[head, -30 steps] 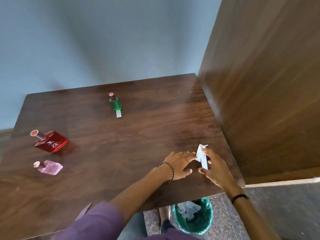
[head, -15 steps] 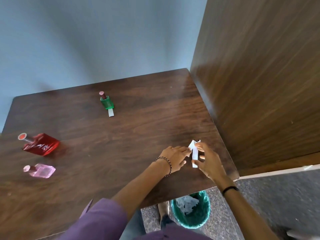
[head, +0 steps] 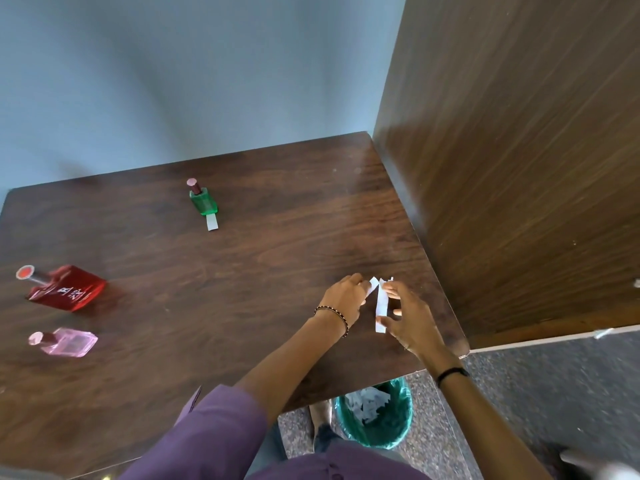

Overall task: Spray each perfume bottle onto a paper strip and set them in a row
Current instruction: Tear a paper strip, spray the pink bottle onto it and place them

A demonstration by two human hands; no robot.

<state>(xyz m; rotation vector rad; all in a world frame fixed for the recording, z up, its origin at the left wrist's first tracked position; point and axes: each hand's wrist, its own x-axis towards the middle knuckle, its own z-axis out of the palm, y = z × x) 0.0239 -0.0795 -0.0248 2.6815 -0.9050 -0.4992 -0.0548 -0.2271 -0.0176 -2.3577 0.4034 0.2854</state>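
At frame left stand a square red glass perfume bottle (head: 65, 289) and a pink one (head: 67, 342); upper centre, a green bottle (head: 203, 201) on a white strip (head: 212, 222). Right of centre, left hand (head: 346, 297) and right hand (head: 410, 318) each pinch white paper strips (head: 381, 303) over the dark wooden table (head: 242, 289).

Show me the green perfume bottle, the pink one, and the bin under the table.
green perfume bottle (head: 204, 203): head view, on its green glass body.
pink perfume bottle (head: 71, 342): head view, on its pink glass body.
bin (head: 398, 427): head view, on its green liner wall.
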